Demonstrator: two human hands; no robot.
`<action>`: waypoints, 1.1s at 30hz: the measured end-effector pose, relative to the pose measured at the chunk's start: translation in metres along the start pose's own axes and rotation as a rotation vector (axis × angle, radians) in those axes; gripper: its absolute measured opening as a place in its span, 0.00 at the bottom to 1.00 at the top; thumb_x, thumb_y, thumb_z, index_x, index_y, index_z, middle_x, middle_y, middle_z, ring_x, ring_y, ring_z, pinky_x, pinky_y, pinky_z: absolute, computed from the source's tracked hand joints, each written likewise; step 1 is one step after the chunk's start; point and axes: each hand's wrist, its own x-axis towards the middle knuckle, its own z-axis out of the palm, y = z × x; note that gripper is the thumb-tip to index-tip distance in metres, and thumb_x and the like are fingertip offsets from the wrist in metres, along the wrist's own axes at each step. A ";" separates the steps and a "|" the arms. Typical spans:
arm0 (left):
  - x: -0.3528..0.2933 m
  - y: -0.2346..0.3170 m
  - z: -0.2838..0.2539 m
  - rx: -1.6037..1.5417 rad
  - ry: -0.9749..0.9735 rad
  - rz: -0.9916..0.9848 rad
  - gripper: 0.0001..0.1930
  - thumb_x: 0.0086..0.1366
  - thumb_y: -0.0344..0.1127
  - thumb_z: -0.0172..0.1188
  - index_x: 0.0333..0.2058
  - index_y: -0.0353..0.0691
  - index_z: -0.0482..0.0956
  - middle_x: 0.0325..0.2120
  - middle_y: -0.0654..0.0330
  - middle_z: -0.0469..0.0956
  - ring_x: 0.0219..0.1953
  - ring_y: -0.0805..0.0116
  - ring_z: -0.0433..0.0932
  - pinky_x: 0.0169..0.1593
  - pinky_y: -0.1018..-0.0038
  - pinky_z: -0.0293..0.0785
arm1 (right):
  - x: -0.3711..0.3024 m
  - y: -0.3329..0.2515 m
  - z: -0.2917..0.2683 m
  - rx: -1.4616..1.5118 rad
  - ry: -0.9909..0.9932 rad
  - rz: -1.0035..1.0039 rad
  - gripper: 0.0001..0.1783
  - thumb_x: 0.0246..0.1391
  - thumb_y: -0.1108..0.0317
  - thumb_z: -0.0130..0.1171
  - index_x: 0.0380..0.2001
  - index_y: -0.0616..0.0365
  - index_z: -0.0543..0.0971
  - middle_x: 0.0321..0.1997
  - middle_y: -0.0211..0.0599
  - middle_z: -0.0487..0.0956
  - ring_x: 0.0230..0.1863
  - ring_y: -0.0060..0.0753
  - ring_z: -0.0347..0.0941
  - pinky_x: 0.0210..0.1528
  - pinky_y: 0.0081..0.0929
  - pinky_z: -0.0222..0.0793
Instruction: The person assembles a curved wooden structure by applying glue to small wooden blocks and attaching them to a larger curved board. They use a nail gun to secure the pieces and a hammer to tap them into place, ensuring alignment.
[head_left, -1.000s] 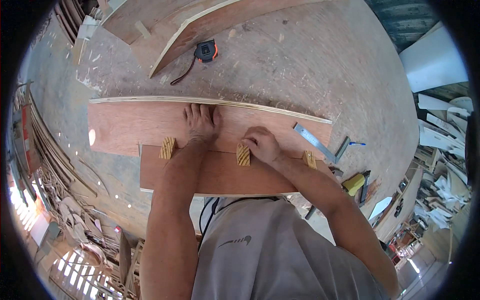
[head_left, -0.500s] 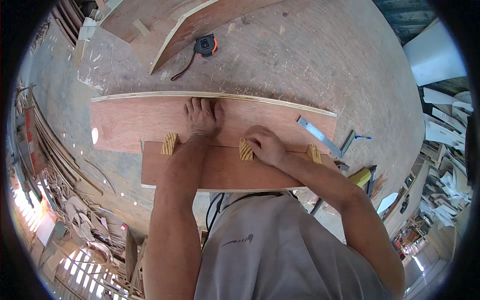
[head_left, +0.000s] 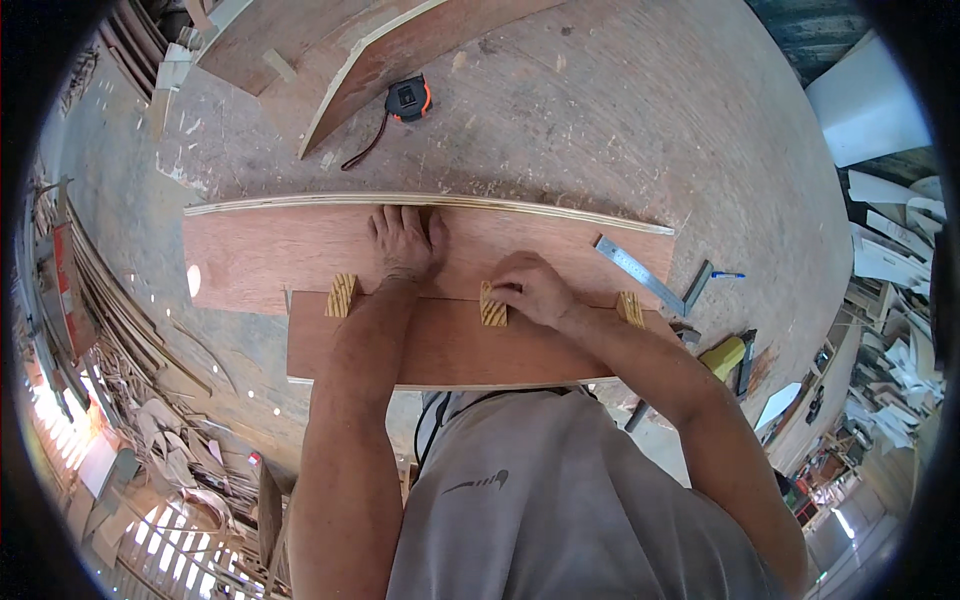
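A long reddish plywood board (head_left: 270,245) lies across the bench, and a second plywood board (head_left: 450,345) runs along its near side. My left hand (head_left: 405,243) presses on the far board, fingers stretched toward its pale layered edge. Along the seam between the boards stand three striped wooden blocks: a left block (head_left: 341,296) beside my left forearm, a middle block (head_left: 493,306) and a right block (head_left: 630,309). My right hand (head_left: 537,290) has its fingers curled against the middle block, covering part of its upper right side.
A metal try square (head_left: 640,270) lies over the far board's right end, near a blue pen (head_left: 727,275). A yellow-handled tool (head_left: 722,357) is at the right. Farther back sit a tape measure (head_left: 408,100) and an angled plywood piece (head_left: 370,85) on the bench (head_left: 640,120).
The view has shifted slightly, so the boards appear a little lower. Both hands stay at nearly the same places, with the right fingers moving slightly at the middle block.
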 end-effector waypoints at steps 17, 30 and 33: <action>-0.025 0.077 0.041 0.322 0.239 0.234 0.23 0.66 0.45 0.52 0.49 0.28 0.69 0.55 0.35 0.66 0.60 0.33 0.62 0.67 0.42 0.53 | -0.067 0.044 -0.082 -0.916 0.080 -0.076 0.15 0.61 0.63 0.54 0.46 0.59 0.78 0.62 0.43 0.73 0.67 0.47 0.64 0.68 0.39 0.64; -0.025 0.093 -0.067 -0.664 -0.447 0.255 0.19 0.68 0.33 0.57 0.55 0.34 0.76 0.46 0.46 0.82 0.51 0.57 0.80 0.52 0.68 0.75 | -0.298 0.152 -0.216 -0.788 0.680 0.908 0.18 0.52 0.71 0.58 0.47 0.60 0.80 0.45 0.51 0.81 0.47 0.50 0.79 0.51 0.43 0.76; -0.026 0.103 -0.049 -0.253 -0.803 0.409 0.17 0.68 0.37 0.57 0.52 0.35 0.77 0.44 0.47 0.82 0.48 0.52 0.81 0.51 0.64 0.77 | -0.285 0.134 -0.200 -0.444 0.886 0.704 0.20 0.54 0.65 0.62 0.50 0.59 0.80 0.47 0.49 0.81 0.46 0.47 0.79 0.50 0.39 0.75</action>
